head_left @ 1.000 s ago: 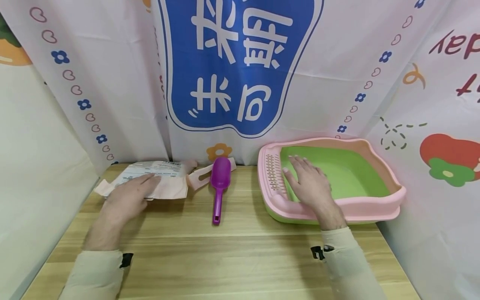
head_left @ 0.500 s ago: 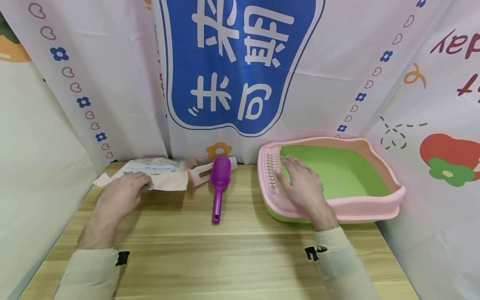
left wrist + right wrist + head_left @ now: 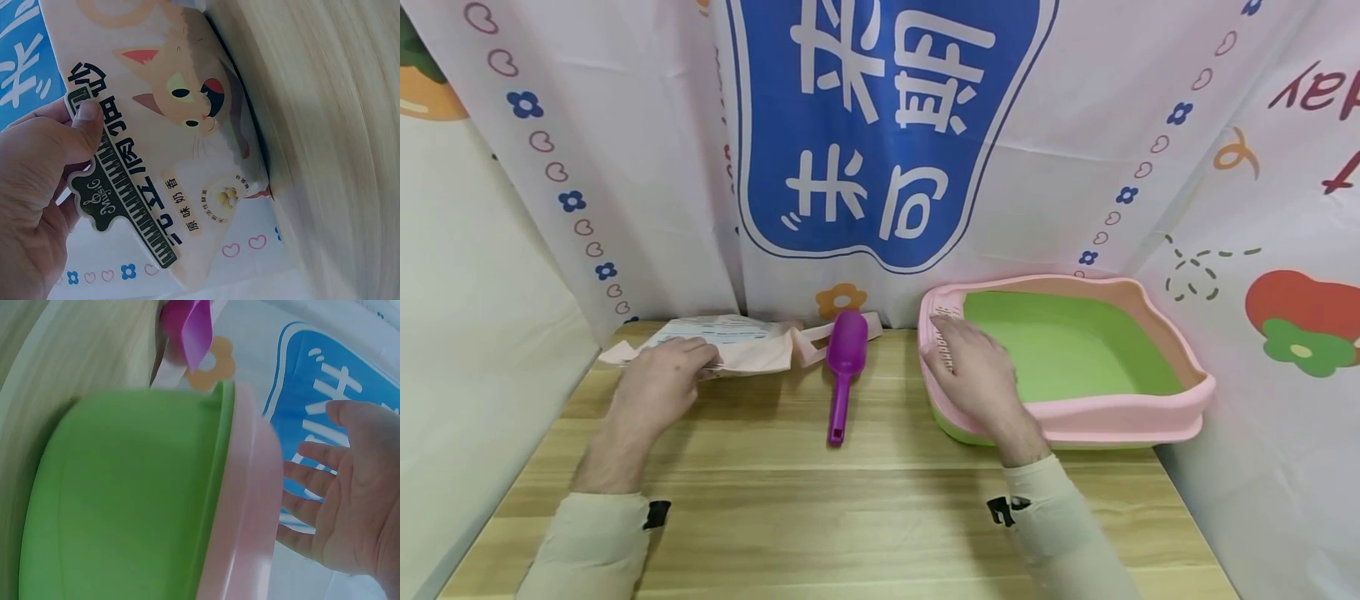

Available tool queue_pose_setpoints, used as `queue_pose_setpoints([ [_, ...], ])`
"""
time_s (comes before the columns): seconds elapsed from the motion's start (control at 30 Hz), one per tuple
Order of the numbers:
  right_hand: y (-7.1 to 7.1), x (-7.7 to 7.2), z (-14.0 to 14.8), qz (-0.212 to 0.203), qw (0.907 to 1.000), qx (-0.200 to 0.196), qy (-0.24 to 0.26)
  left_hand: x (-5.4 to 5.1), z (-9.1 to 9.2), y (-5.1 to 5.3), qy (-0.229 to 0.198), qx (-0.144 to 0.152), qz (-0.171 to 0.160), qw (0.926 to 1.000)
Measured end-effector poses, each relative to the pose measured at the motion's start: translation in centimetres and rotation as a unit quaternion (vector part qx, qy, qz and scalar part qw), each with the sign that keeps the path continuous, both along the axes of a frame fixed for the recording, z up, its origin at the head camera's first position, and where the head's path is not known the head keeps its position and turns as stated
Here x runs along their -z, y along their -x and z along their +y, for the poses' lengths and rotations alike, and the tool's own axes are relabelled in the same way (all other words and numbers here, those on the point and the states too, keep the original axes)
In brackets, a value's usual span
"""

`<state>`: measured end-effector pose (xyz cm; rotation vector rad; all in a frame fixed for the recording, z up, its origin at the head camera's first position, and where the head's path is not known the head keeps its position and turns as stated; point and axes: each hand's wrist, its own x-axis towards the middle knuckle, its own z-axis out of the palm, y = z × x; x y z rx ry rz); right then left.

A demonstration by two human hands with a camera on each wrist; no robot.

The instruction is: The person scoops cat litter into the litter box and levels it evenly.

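Note:
At the left, my left hand (image 3: 658, 383) grips the near edge of a pale pink bag (image 3: 748, 357). The left wrist view shows its thumb (image 3: 87, 122) pressed on a dark green, piano-patterned clip (image 3: 134, 212) lying along the edge of the bag (image 3: 181, 147), which carries a printed cat. On the right, my right hand (image 3: 977, 371) hovers over or rests on the slotted left end of a green tub with a pink rim (image 3: 1120, 417); contact is unclear. In the right wrist view its fingers (image 3: 315, 481) are spread beside the rim (image 3: 244, 519), holding nothing.
A purple scoop (image 3: 847, 346) lies between bag and tub, its bowl over the bag's pink strap (image 3: 874, 325) and its handle pointing toward the front. Printed cloth (image 3: 880, 283) hangs behind the wooden table (image 3: 842, 517), with more cloth on both sides.
My right hand has moved left across the tub, from the green interior to the slotted end. My left hand has closed on the bag's edge, and the bag has shifted slightly.

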<state>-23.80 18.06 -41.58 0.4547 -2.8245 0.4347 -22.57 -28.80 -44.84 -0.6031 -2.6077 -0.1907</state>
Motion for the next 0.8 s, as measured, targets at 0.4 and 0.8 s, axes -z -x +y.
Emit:
queue_pose_setpoints([
  [0.4,-0.3,0.1,-5.5,0.038,0.9978,-0.039,0.037,0.1,2.5,-0.1,0.006,0.025,0.0,0.9997],
  [0.8,-0.8,1.4,-9.5,0.052,0.9929,-0.093,0.052,0.2,4.8,-0.6,0.006,0.046,-0.003,0.9989],
])
